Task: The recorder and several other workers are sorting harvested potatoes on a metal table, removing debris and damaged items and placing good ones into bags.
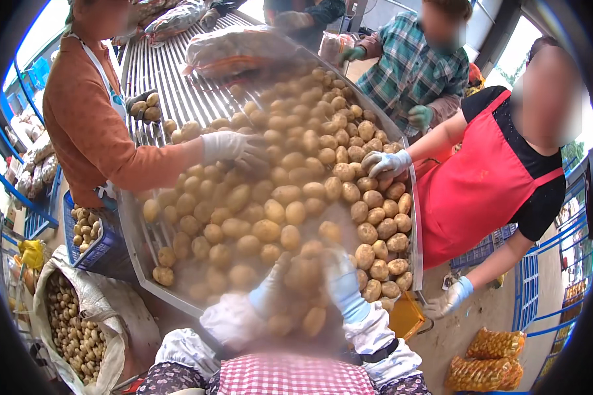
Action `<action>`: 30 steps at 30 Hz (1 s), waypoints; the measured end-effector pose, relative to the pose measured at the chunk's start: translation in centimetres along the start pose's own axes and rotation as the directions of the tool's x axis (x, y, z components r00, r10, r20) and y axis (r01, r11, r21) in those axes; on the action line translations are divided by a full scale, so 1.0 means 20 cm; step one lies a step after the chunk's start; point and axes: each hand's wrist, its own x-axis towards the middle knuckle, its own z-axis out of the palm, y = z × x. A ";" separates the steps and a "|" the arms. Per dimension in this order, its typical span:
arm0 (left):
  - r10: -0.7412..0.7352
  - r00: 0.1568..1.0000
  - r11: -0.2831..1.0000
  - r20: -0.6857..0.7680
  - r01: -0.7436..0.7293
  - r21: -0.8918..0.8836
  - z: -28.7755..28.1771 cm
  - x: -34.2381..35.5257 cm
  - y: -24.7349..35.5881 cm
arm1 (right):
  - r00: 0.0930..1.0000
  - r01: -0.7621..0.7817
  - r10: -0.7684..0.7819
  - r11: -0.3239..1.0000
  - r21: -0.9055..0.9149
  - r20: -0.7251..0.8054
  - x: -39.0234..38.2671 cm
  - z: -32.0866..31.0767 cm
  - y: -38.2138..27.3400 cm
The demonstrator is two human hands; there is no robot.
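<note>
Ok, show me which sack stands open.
The whitish sack at lower left, by the blue crate: its mouth gapes over potatoes; the nearest sack on the slats shows no opening.

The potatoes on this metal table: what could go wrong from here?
Potatoes lie against the metal table's rim on the right, so a push might send some over it. The orange-sleeved co-worker's hand reaches over the potatoes too, so hands could bump. Between the person's left hand and right hand, blurred potatoes crowd together; one may slip loose.
</note>
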 end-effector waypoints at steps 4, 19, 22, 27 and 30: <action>-0.021 0.997 0.973 0.080 0.039 -0.229 0.09 -0.01 -0.02 | 0.854 -0.366 0.498 0.779 0.510 -0.148 -0.07 -0.02 0.01; 0.058 0.994 0.995 -0.092 -0.050 0.086 -0.06 -0.10 -0.12 | 0.994 -0.109 0.108 0.993 0.048 0.005 -0.16 -0.05 -0.22; 0.191 0.958 0.898 -0.215 -0.082 0.432 0.03 -0.11 -0.12 | 0.984 -0.165 0.139 0.951 0.262 0.112 -0.17 0.01 -0.22; 0.073 0.992 0.949 -0.104 -0.037 0.313 0.11 -0.14 -0.07 | 0.987 -0.158 0.160 0.947 0.281 0.017 -0.23 0.02 -0.24; 0.000 0.994 0.983 0.107 -0.019 0.181 0.05 -0.16 -0.07 | 0.986 -0.082 0.117 0.960 0.268 -0.116 -0.25 0.02 -0.25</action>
